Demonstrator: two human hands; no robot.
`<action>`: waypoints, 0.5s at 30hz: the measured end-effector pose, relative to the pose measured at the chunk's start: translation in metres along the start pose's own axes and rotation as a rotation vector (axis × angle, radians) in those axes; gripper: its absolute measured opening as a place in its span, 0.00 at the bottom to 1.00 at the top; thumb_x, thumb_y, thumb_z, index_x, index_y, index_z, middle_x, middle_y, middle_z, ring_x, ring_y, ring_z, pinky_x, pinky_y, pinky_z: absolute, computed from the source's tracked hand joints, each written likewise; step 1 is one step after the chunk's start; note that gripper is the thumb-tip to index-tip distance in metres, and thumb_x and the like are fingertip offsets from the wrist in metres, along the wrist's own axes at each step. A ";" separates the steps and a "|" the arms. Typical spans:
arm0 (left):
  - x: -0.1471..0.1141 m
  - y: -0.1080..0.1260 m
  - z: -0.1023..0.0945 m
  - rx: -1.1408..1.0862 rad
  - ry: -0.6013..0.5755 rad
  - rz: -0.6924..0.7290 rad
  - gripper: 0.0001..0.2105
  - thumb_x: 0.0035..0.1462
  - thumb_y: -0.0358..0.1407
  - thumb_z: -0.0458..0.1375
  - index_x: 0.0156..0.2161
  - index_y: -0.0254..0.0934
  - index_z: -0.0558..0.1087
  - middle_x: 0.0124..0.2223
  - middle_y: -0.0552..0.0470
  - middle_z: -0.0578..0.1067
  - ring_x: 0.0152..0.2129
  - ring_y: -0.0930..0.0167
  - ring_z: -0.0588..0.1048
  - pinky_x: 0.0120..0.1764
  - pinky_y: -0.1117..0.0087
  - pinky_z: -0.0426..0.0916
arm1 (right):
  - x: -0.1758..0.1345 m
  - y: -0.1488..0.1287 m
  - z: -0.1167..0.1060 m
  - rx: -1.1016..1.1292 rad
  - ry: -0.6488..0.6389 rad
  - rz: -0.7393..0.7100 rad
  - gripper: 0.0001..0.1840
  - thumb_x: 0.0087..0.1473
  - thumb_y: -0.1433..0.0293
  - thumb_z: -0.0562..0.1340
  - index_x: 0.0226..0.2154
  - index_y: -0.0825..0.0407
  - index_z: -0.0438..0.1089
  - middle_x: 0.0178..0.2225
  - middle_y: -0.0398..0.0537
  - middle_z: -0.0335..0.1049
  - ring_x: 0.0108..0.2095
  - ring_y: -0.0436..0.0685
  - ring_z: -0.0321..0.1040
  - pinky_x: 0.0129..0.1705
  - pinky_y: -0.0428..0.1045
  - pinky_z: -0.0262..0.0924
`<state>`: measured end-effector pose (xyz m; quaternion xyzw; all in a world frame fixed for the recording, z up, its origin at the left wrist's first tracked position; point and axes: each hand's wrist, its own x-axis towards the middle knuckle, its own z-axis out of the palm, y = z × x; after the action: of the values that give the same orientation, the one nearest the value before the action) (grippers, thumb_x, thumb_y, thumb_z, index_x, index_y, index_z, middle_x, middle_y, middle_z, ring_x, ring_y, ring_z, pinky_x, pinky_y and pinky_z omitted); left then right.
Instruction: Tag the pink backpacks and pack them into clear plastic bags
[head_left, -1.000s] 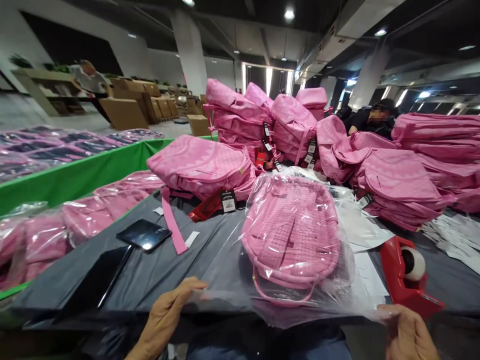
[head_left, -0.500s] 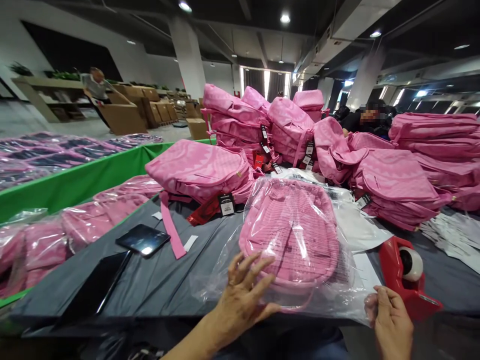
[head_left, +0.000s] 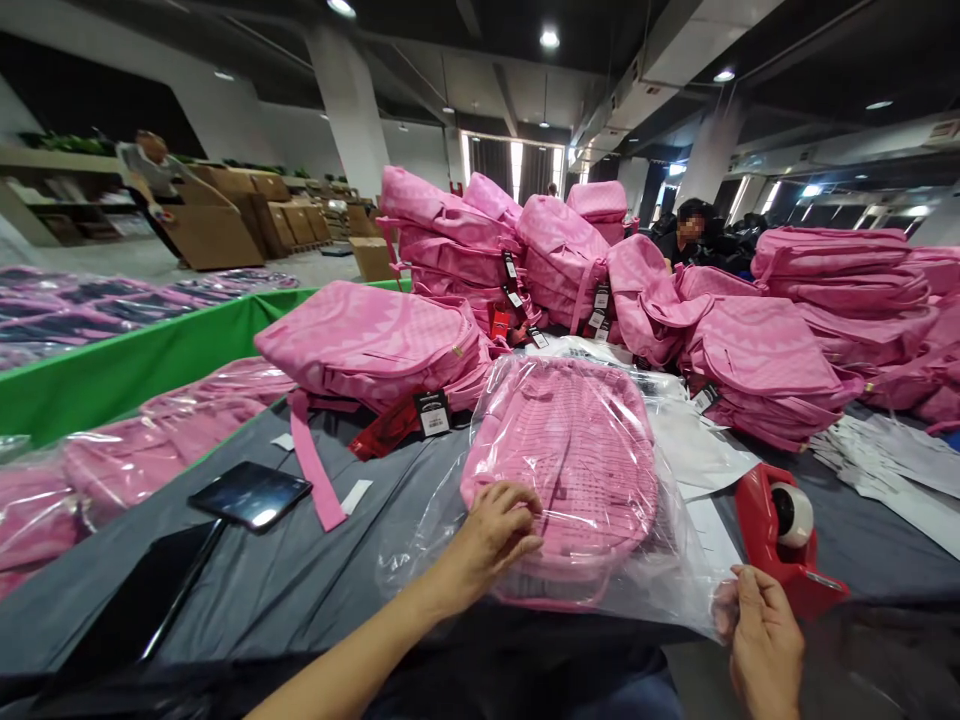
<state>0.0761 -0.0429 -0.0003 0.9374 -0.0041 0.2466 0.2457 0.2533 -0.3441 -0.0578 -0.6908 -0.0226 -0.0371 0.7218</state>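
Note:
A pink backpack (head_left: 577,460) lies inside a clear plastic bag (head_left: 664,590) at the table's front edge. My left hand (head_left: 491,545) is over the lower left of the bagged backpack, fingers loosely bent and thumb apart, gripping nothing; whether it presses on the film is hard to tell. At the bag's lower right corner, my right hand (head_left: 761,630) pinches the plastic between thumb and fingers. Just beyond that hand stands a red tape dispenser (head_left: 787,540) with a roll of tape in it.
Piled pink backpacks (head_left: 450,240) with tags rise behind. A tablet (head_left: 251,493) and a black flat object (head_left: 127,600) lie at left, beside a green-sided bin (head_left: 150,375) of bagged backpacks. Papers (head_left: 892,470) lie at right. One person handles a carton (head_left: 214,237); another sits behind the piles.
My left hand has slid up the bag a little and its fingers have drawn in from a wider spread. My right hand keeps its pinch on the corner. The view has shifted rightward.

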 end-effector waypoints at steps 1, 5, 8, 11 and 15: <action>0.005 -0.002 0.000 -0.064 -0.060 -0.040 0.09 0.65 0.37 0.59 0.32 0.40 0.73 0.44 0.53 0.78 0.45 0.67 0.72 0.50 0.62 0.60 | 0.002 0.000 0.000 0.013 -0.008 0.017 0.34 0.43 0.39 0.68 0.37 0.50 0.66 0.19 0.34 0.66 0.14 0.46 0.57 0.13 0.41 0.51; 0.014 -0.004 -0.002 -0.172 -0.195 -0.142 0.12 0.66 0.40 0.58 0.31 0.39 0.73 0.43 0.53 0.78 0.42 0.67 0.72 0.47 0.62 0.60 | 0.009 -0.003 0.000 -0.046 -0.086 0.064 0.35 0.40 0.38 0.68 0.35 0.50 0.67 0.20 0.36 0.67 0.14 0.46 0.56 0.13 0.43 0.49; 0.014 0.000 -0.005 -0.170 -0.212 -0.183 0.12 0.66 0.40 0.57 0.31 0.39 0.73 0.43 0.53 0.78 0.42 0.66 0.72 0.47 0.62 0.60 | 0.016 -0.013 -0.010 -0.201 -0.116 0.044 0.35 0.38 0.37 0.68 0.33 0.50 0.69 0.19 0.38 0.67 0.16 0.50 0.60 0.17 0.45 0.55; 0.014 0.003 -0.005 -0.159 -0.211 -0.223 0.11 0.65 0.40 0.57 0.31 0.39 0.73 0.43 0.53 0.77 0.42 0.65 0.72 0.47 0.62 0.61 | 0.029 -0.032 -0.034 -0.385 -0.089 -0.045 0.38 0.37 0.36 0.66 0.36 0.51 0.73 0.25 0.44 0.73 0.25 0.56 0.70 0.29 0.50 0.66; 0.015 0.001 -0.002 -0.176 -0.217 -0.224 0.10 0.64 0.41 0.56 0.33 0.40 0.74 0.43 0.53 0.77 0.42 0.64 0.72 0.46 0.62 0.62 | 0.058 -0.065 -0.079 -0.640 0.093 -0.193 0.34 0.37 0.37 0.63 0.32 0.50 0.75 0.34 0.53 0.76 0.33 0.63 0.73 0.41 0.58 0.67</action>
<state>0.0880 -0.0407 0.0087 0.9280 0.0522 0.1136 0.3510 0.3041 -0.4266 0.0080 -0.8746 -0.0419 -0.1419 0.4616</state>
